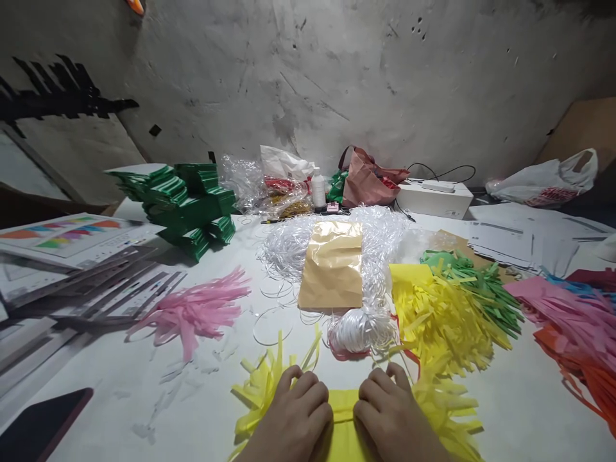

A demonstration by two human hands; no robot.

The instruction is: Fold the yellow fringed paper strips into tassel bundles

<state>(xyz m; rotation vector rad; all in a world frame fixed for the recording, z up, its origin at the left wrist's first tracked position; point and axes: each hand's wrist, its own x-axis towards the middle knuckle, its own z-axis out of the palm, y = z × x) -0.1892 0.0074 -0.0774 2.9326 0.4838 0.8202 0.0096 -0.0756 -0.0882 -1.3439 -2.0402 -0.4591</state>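
A yellow tissue paper tassel sheet [343,410] with fringed ends lies flat at the table's near edge. My left hand [299,410] curls its fingers on the sheet's left part, beside the fringe. On the right part, my right hand [391,410] is closed in the same way. Between the hands, a narrow fold runs across the sheet's middle. Just beyond lie a bundle of white string [359,330] and a brown paper packet [333,264]. A stack of yellow fringed tissue [440,314] sits beyond my right hand.
Pink tassel strips [199,305] lie to the left, near a dark phone-like slab [45,423]. Green folded stacks [185,205] stand at the back left. Green fringe [486,289] and pink fringe [575,321] lie right. A white box [436,197] is near the wall.
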